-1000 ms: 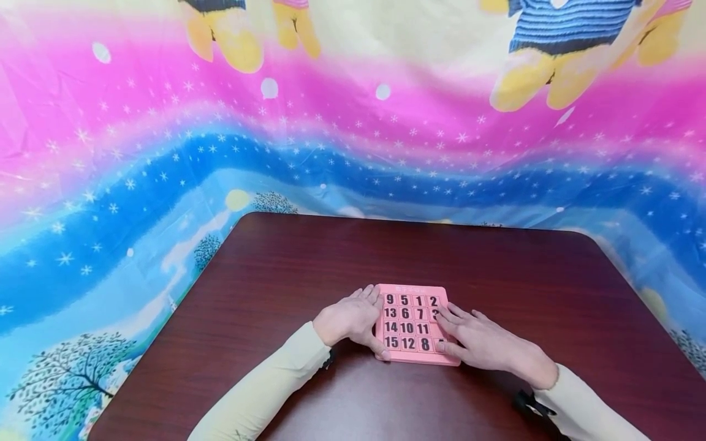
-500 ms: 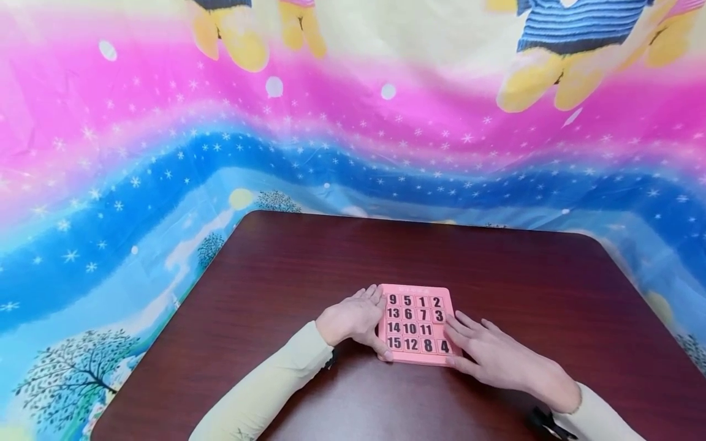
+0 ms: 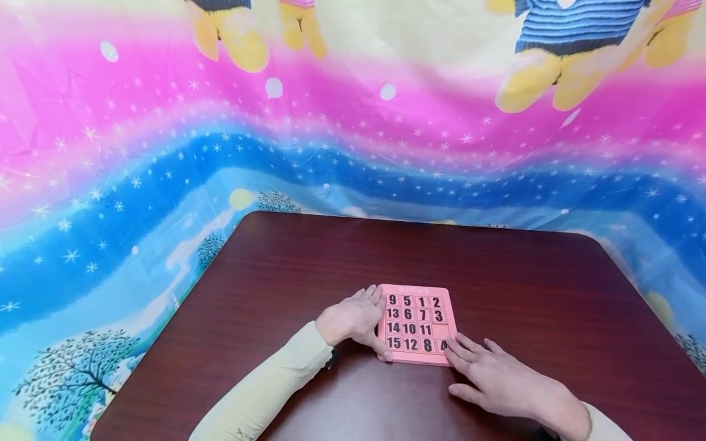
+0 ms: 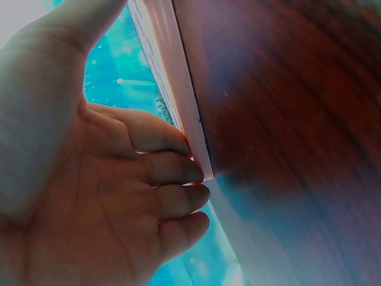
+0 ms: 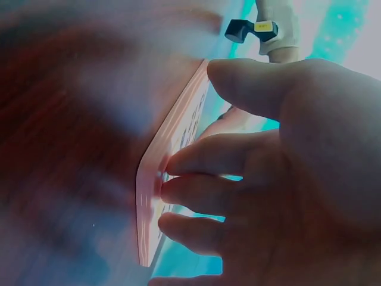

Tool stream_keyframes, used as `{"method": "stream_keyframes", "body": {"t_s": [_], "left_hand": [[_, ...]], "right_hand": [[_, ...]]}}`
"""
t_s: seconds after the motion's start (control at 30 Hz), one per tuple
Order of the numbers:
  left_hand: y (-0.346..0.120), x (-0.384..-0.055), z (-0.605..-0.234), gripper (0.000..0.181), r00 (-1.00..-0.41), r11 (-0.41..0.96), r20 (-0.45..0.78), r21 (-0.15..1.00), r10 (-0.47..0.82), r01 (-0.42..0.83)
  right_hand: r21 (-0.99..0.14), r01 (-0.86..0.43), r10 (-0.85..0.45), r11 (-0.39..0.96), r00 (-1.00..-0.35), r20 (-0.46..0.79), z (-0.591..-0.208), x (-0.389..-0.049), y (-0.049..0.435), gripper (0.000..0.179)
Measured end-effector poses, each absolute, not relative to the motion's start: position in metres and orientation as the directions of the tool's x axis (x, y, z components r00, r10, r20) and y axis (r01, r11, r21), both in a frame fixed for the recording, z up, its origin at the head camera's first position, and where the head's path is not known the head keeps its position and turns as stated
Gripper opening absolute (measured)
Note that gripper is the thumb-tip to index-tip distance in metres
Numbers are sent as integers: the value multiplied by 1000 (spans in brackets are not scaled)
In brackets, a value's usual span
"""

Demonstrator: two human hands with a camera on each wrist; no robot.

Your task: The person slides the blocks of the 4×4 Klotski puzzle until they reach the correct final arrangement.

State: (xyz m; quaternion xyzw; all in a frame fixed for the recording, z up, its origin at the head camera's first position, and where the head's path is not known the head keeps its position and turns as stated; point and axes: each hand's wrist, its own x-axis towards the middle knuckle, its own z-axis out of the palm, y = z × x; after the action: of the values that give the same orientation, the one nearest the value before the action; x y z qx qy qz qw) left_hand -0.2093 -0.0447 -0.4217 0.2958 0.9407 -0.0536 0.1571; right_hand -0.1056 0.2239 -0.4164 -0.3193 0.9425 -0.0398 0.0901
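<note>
A pink sliding number puzzle with black numerals lies flat on the table. Its gap is in the third row at the right, under tile 3 and above tile 4. My left hand rests along the puzzle's left side, fingers by the far corner and thumb on the near corner. In the left wrist view its fingertips meet the board's edge. My right hand reaches in from the right with extended fingers, fingertips at tile 4, partly covering it. Its thumb is held apart, off the board.
The dark brown wooden table extends around the puzzle on all sides. A colourful printed cloth hangs behind and beside it. A black wrist strap on the left sleeve shows in the right wrist view.
My right hand has drawn back toward me and to the right, uncovering tile 3 and the gap; its fingertips moved from tile 3 down to tile 4. The left hand stays against the puzzle.
</note>
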Motion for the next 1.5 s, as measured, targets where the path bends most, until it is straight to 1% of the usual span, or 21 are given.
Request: {"method": "stream_keyframes", "body": {"t_s": [0.17,0.43,0.57,0.73,0.83,0.93,1.3,1.5], "left_hand": [[-45,-210,-421,126,-776,826,-336,12,534,563],[-44,-210,-422,127,-774,825,-334,19,537,564],[-43,-208,-421,127,-770,818,-330,12,547,576],[-43,-208,-419,127,-769,818,-336,7,544,575],[-44,-209,-419,126,-770,819,-337,1,541,574],[-44,-209,-420,126,-771,819,-339,-2,540,574],[-44,-209,-421,126,-773,821,-337,0,537,571],[-44,-209,-421,125,-774,820,-333,-4,538,572]], "right_hand": [[-127,-597,-610,792,-782,-130,-418,-116,224,64],[-148,-543,-561,827,-814,-148,-420,-133,224,66],[-143,-561,-577,815,-806,-128,-417,-129,221,66],[-117,-635,-645,764,-758,-100,-413,-117,215,65],[-116,-663,-673,740,-732,-111,-413,-112,211,66],[-131,-669,-682,731,-720,-130,-415,-110,208,67],[-121,-662,-672,740,-732,-108,-415,-110,218,64],[-123,-650,-661,750,-740,-122,-412,-111,225,62]]}}
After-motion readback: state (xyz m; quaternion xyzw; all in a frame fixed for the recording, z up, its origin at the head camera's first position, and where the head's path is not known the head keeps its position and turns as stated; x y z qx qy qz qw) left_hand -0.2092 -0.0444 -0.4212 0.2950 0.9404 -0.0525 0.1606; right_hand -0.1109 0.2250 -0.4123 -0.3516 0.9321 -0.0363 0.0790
